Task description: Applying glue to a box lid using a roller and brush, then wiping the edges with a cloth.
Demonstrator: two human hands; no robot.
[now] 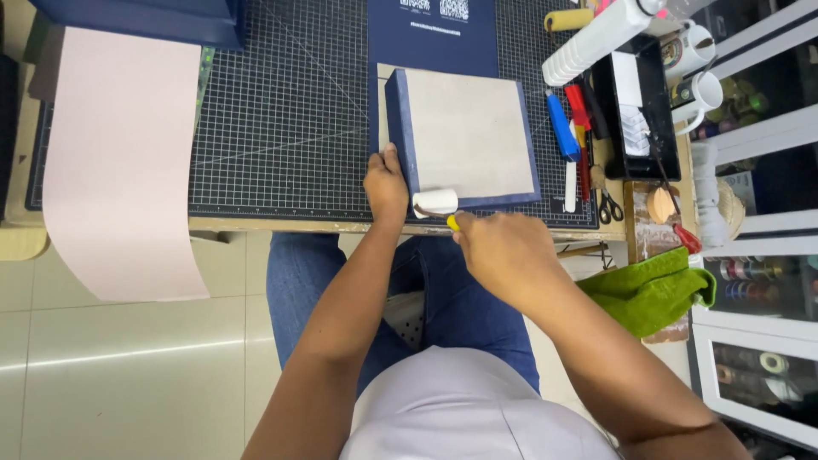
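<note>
Navy-edged grey board box [464, 140] lies flat on the gridded cutting mat [281, 119], at the near edge of the counter [256, 226], its pale grey face up and a dark blue wrap running along its left and near sides. The left hand [386, 186] presses down at the box's near-left corner, fingers curled against the blue edge. The right hand [503, 251] is closed around the yellow handle of a small white roller [435, 202], whose soft cylinder rests on the box's near edge, just beside the left hand.

Behind the box a dark blue printed sheet [433, 34] lies on the mat. To the left, a large pale pink sheet of paper [119, 162] covers part of the mat and droops over the counter's edge. Right of the box sit a blue-handled tool [561, 126], a red-handled tool [578, 106], small scissors [609, 207], a black tray [643, 111] and a white ribbed roll [596, 38]. Two white mugs [697, 68] stand farther right. A crumpled green cloth [652, 290] hangs near the right forearm. Nothing lies between the hands and the box.
</note>
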